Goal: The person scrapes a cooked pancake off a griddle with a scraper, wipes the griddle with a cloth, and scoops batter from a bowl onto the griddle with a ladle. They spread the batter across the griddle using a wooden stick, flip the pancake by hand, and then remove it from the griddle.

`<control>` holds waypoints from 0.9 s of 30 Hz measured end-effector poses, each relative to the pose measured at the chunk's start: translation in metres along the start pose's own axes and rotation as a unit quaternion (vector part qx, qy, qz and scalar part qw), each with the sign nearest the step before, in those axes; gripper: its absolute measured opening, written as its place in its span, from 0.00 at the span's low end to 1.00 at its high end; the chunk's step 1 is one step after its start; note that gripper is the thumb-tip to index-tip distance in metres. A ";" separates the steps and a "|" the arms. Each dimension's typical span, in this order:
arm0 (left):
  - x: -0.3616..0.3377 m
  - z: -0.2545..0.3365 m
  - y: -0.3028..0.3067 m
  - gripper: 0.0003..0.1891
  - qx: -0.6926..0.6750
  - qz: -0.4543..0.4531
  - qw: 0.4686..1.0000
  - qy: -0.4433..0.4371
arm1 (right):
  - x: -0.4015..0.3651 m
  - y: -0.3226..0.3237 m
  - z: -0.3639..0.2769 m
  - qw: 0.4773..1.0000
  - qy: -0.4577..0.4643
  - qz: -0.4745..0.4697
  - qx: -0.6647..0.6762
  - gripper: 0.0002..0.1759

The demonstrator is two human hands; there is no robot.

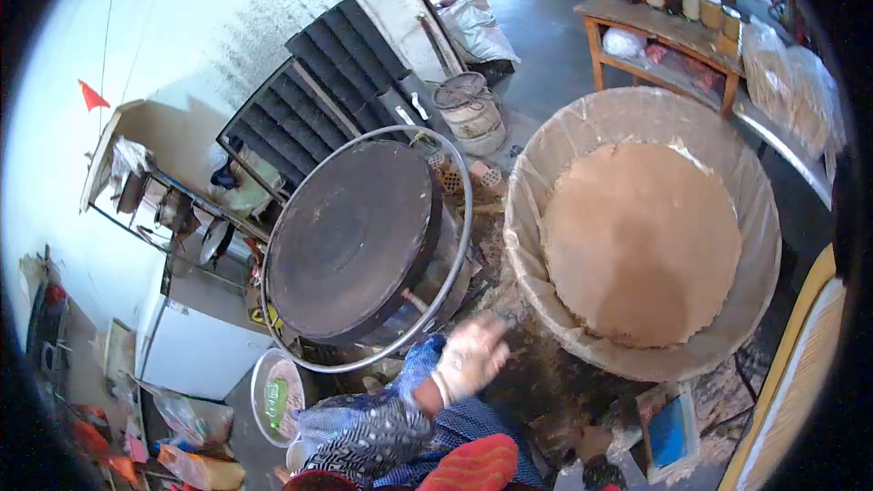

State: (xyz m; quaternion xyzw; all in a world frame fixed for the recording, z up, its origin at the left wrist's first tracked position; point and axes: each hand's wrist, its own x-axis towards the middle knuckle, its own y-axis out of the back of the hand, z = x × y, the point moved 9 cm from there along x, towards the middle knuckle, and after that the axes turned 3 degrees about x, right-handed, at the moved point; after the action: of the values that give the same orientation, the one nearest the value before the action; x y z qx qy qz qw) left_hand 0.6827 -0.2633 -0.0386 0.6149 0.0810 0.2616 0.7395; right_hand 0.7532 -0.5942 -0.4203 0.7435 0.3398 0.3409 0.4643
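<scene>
My left hand (pixel 473 359), in a pale glove and a black-and-white patterned sleeve, is between a round dark griddle (pixel 355 236) and a large plastic-lined basket (pixel 582 136). Its fingers are apart and partly blurred, and I see nothing in them. A metal ring (pixel 470 218) runs around the griddle. Inside the basket lies a wide, round, light-brown layer (pixel 637 236) with a ragged edge and a shadow across it. My right hand is out of view. Red textured cloth (pixel 473 464) shows at the bottom edge.
A basin (pixel 259 391) with a green bottle stands left of my sleeve. Dark corrugated panels (pixel 318 82) lean on the wall. Behind the basket is a wooden table (pixel 618 7) with several bottles. A framed blue panel (pixel 668 432) lies low on the right.
</scene>
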 end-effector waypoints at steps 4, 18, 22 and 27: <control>-0.078 0.016 -0.001 0.26 -0.056 -0.040 0.998 -0.009 | 0.087 0.106 -0.079 0.956 -0.086 -0.222 0.169 0.15; -0.235 -0.071 0.073 0.17 -0.162 0.010 0.973 0.165 | 0.371 0.256 -0.543 0.847 0.508 -0.124 0.093 0.24; -0.290 -0.107 0.100 0.16 -0.158 0.020 0.959 0.235 | 0.409 0.108 -0.591 0.884 0.462 -0.051 0.041 0.38; -0.402 -0.191 0.160 0.13 -0.116 0.143 0.888 0.422 | 0.369 0.109 -0.676 0.858 0.499 -0.109 0.054 0.35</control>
State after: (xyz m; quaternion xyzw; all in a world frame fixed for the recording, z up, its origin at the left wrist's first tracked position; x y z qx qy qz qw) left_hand 0.2102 -0.2760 -0.0114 0.3616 0.2652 0.6069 0.6563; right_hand 0.4158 -0.0181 -0.0216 0.4551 0.6229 0.5948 0.2260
